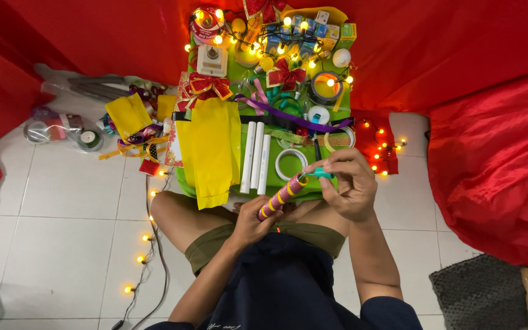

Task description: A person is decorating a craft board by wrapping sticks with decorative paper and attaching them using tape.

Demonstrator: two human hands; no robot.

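Head view: left hand (249,223) is gripping a striped tube (282,197); right hand (348,183) is pinching a teal tool (321,173) at its tip; white tubes (256,157), tape rolls (291,162) lying just beyond; yellow paper (212,150) beyond the left hand.

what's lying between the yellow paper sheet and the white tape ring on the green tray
Head view: three white plastic tubes lie side by side between the yellow paper sheet and the white tape ring.

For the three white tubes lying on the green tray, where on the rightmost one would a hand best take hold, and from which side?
Probably the near end of the rightmost white tube, from above and the right. It lies flat against its neighbours, so only its top and right flank are free; a white tape ring sits close beside it there. Both hands are busy with the striped tube.
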